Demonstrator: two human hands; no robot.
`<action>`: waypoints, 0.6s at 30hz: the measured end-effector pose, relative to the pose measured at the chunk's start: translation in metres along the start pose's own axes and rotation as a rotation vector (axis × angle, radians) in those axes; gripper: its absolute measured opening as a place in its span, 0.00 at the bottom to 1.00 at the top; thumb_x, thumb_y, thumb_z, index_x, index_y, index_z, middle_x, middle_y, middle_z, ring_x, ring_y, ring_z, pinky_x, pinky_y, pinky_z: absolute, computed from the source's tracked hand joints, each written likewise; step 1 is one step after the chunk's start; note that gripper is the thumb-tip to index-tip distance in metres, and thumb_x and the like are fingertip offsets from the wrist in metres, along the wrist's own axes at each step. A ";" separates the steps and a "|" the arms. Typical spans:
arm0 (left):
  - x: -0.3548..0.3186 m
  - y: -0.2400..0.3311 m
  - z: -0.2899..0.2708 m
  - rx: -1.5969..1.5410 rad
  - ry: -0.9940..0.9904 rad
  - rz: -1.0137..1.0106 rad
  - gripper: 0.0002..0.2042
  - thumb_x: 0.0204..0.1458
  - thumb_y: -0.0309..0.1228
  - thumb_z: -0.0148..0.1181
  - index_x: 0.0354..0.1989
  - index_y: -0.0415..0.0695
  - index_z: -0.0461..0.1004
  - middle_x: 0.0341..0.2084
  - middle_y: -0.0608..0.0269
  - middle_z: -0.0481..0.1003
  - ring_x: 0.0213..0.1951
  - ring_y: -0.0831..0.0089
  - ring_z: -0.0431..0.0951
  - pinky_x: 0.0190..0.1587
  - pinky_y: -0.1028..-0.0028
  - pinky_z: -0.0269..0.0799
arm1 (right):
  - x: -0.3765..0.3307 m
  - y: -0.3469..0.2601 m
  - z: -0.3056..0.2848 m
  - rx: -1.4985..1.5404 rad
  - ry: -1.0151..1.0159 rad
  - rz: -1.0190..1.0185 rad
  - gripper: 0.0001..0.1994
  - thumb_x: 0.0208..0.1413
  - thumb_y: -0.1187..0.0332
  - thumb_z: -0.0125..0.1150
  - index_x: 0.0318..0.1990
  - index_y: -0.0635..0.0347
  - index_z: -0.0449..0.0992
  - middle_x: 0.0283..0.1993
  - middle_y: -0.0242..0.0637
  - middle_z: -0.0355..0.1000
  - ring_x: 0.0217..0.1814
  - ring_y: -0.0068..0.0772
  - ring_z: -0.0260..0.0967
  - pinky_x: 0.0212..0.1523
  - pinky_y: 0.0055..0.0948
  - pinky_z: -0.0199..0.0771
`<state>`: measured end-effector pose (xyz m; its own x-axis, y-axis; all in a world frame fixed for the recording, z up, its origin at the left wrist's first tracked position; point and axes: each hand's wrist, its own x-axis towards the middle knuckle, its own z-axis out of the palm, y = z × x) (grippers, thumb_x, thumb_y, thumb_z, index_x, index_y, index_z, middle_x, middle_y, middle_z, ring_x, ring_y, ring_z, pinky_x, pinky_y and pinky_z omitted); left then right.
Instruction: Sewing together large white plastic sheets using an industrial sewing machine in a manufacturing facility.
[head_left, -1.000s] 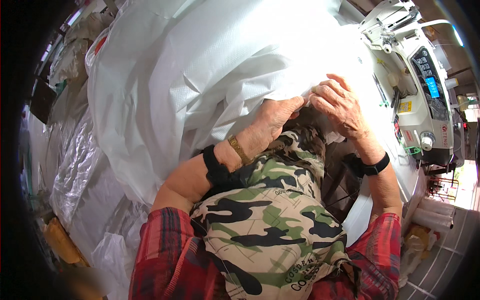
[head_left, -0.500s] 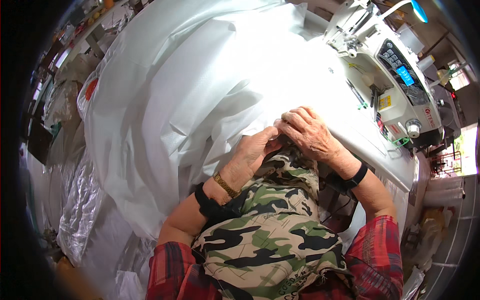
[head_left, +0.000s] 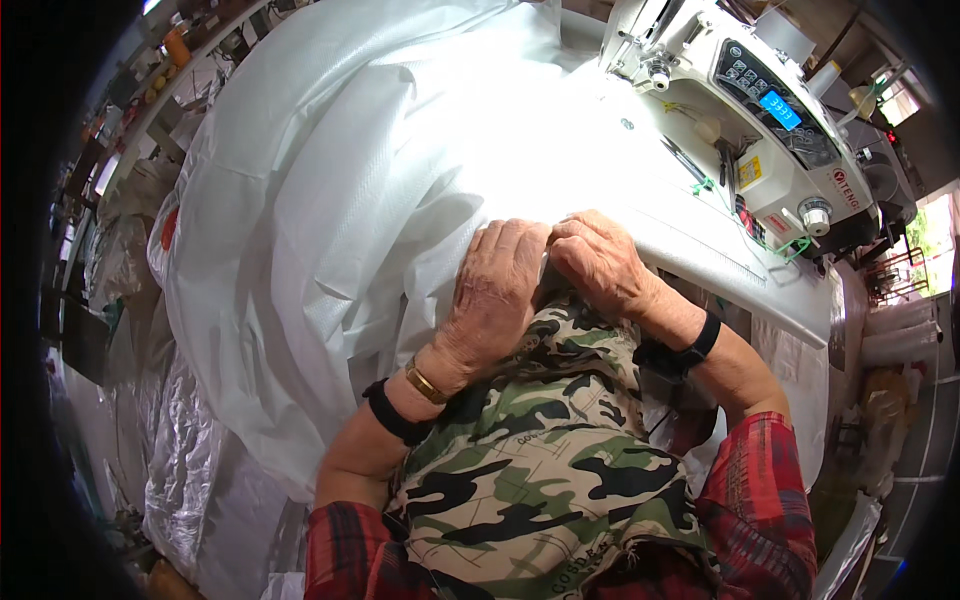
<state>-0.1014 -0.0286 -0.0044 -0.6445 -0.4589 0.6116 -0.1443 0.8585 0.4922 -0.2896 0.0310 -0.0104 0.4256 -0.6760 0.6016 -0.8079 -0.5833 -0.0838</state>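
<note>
A large sheet of white woven plastic fabric lies bunched in loose folds before me and to my left. At its near edge my left hand is closed over the fabric, back of the hand up. Right beside it my right hand is curled, its fingers gripping the same edge. The fingertips of both hands meet and hide what lies between them. Both hands are just above my camouflage apron. Strong light washes out the fabric beyond my fingers.
A white sewing machine with a lit blue display stands at the far right. On its bed lie a dark slim tool and green thread. The worktable's edge runs along my right. Crumpled clear plastic hangs at the left.
My left hand has turned back-up and its fingers have folded over the fabric edge. My right hand stays close by, still gripping. The view has shifted slightly, moving the machine left and up.
</note>
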 end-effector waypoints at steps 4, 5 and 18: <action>-0.005 -0.019 0.012 0.104 -0.004 0.017 0.09 0.46 0.21 0.63 0.37 0.39 0.74 0.35 0.55 0.73 0.39 0.54 0.73 0.44 0.61 0.67 | 0.003 -0.003 -0.004 0.057 -0.056 0.046 0.07 0.53 0.76 0.62 0.35 0.60 0.68 0.36 0.40 0.72 0.39 0.42 0.71 0.40 0.36 0.73; -0.006 -0.022 0.013 0.101 0.008 0.027 0.07 0.46 0.21 0.63 0.35 0.39 0.74 0.34 0.56 0.73 0.39 0.55 0.73 0.43 0.61 0.68 | 0.005 -0.004 -0.007 0.055 -0.082 0.058 0.07 0.53 0.75 0.62 0.36 0.60 0.69 0.35 0.40 0.72 0.39 0.42 0.71 0.40 0.36 0.73; 0.008 -0.026 -0.002 0.152 -0.066 0.396 0.04 0.43 0.25 0.57 0.27 0.38 0.74 0.43 0.54 0.75 0.50 0.59 0.75 0.51 0.62 0.71 | 0.036 0.052 -0.037 -0.029 -0.380 0.147 0.05 0.58 0.67 0.59 0.37 0.56 0.74 0.47 0.36 0.71 0.54 0.39 0.66 0.57 0.38 0.66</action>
<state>-0.1013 -0.0553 -0.0107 -0.7183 -0.0757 0.6916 0.0184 0.9916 0.1277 -0.3313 -0.0073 0.0367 0.4207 -0.8725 0.2483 -0.8801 -0.4589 -0.1214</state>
